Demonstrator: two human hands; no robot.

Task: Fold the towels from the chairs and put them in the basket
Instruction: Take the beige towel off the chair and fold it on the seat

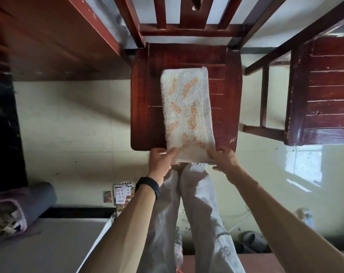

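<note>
Head view, looking straight down. Shows a white towel (186,111) with orange marks, folded into a long strip. Lies flat on the seat of a dark red wooden chair (145,95), a bit right of the middle, running from far to near. Stops short of the chair back at the far end. Hangs past the near edge of the seat at the near end, and sits there in two hands.

Left hand (161,160) at the near left corner of the towel. Pinches the cloth, thumb on top and fingers curled below. Wears a black band (149,187) at the wrist. Right hand (224,158) at the near right corner. Grips the cloth too, fingers curled round the edge. Closed on the towel, both of them, with nothing else held.

Below the hands, pale trousers (198,209), close to the near edge of the seat. To the right, a second chair (328,91) of the same dark red wood, well apart from the first. To the far left, a brown wooden table (49,36). On the pale floor (68,125) left of the legs, some playing cards (122,193), spread in a small heap. Further left, a grey roll (39,198) beside a pink-rimmed tub (7,219), contents too blurry to tell. Near right, grey slippers (249,241) on the floor.
</note>
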